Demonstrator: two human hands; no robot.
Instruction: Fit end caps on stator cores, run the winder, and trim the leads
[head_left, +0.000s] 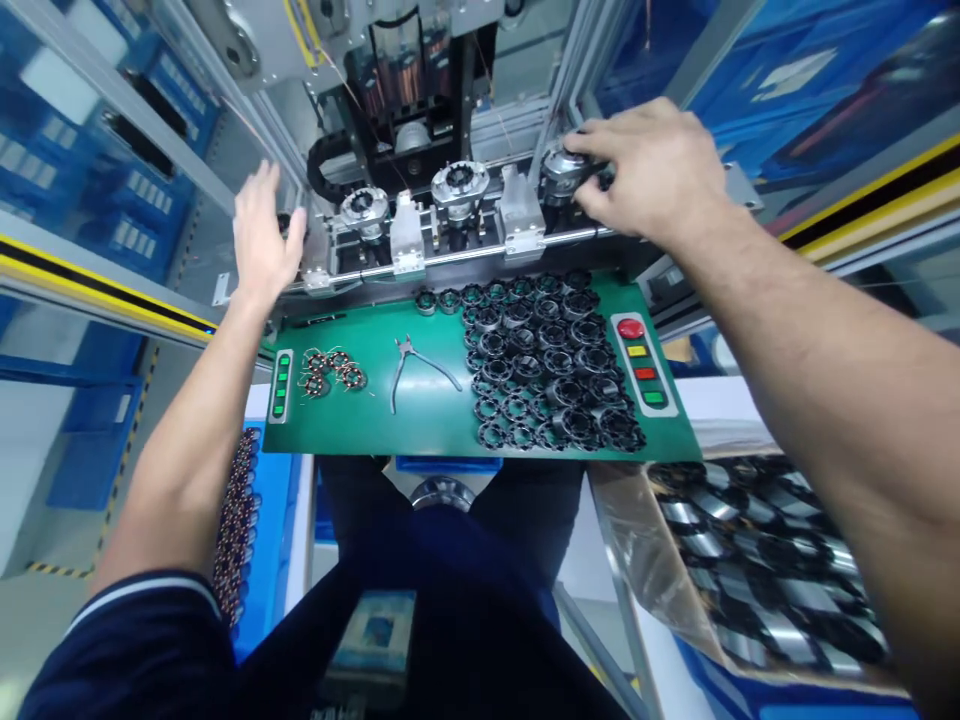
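My right hand [652, 170] grips the round metal holder [564, 170] at the right end of the machine's row, thumb and fingers curled about its side. Part of that holder is hidden by the fingers. At the row's left end, my left hand [264, 240] is raised with fingers stretched out and thumb apart. A dark round part shows just behind its thumb, mostly covered. Between my hands, two more round holders, the left-middle one [365, 210] and the right-middle one [460, 185], stand upright with ring-shaped cores on top.
On the green work surface [375, 430] lie open cutting pliers [405, 350], several copper-wound stators [334, 370] and rows of black stator cores [532, 360]. Button panels [643, 365] flank it. A lined box of cores [780, 560] stands right, a blue tray [274, 520] left.
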